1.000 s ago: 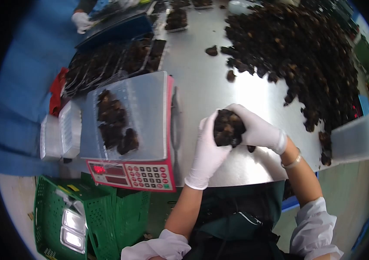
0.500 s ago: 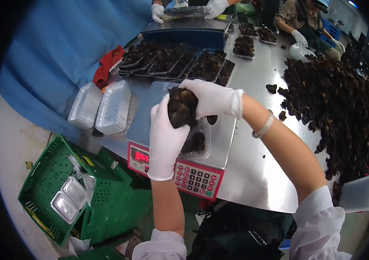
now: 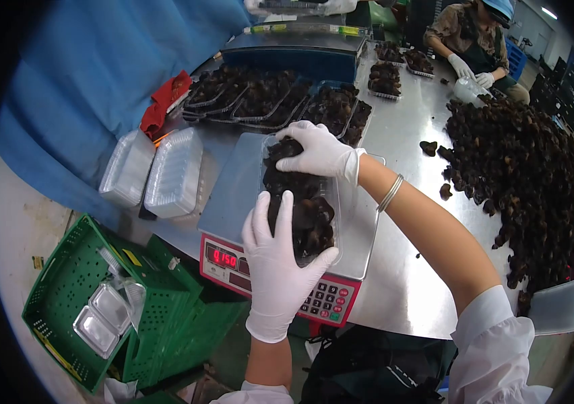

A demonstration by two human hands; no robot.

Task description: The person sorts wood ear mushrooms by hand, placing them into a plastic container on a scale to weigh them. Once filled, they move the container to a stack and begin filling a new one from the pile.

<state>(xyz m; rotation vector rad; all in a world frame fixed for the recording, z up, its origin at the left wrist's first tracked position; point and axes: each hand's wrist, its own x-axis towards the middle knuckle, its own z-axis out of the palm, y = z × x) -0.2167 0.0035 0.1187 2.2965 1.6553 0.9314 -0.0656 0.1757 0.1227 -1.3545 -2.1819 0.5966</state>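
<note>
A clear plastic tray [image 3: 337, 232] sits on a red-edged digital scale [image 3: 223, 195], filled with dark brown wood ear mushrooms [image 3: 312, 219]. The scale's display [image 3: 224, 258] glows red and seems to read 0.150. My left hand [image 3: 277, 269], in a white glove, rests at the near left side of the tray, its fingers spread against the mushrooms. At the tray's far end, my gloved right hand [image 3: 321, 151] lies over the mushrooms with thumb and fingers apart. Part of the tray and the keypad is hidden by my hands.
Stacked clear trays [image 3: 174, 172] stand left of the scale. Filled trays [image 3: 253, 97] lie behind it. A large mushroom heap [image 3: 516, 161] covers the table's right side. Green crates [image 3: 152, 303] stand at lower left. A co-worker [image 3: 472, 47] handles a clear container at the back right.
My hands have lowered the clump of mushrooms into the tray and loosened around it. The display has gone from about 0.065 to 0.150. The co-worker's hands have come together.
</note>
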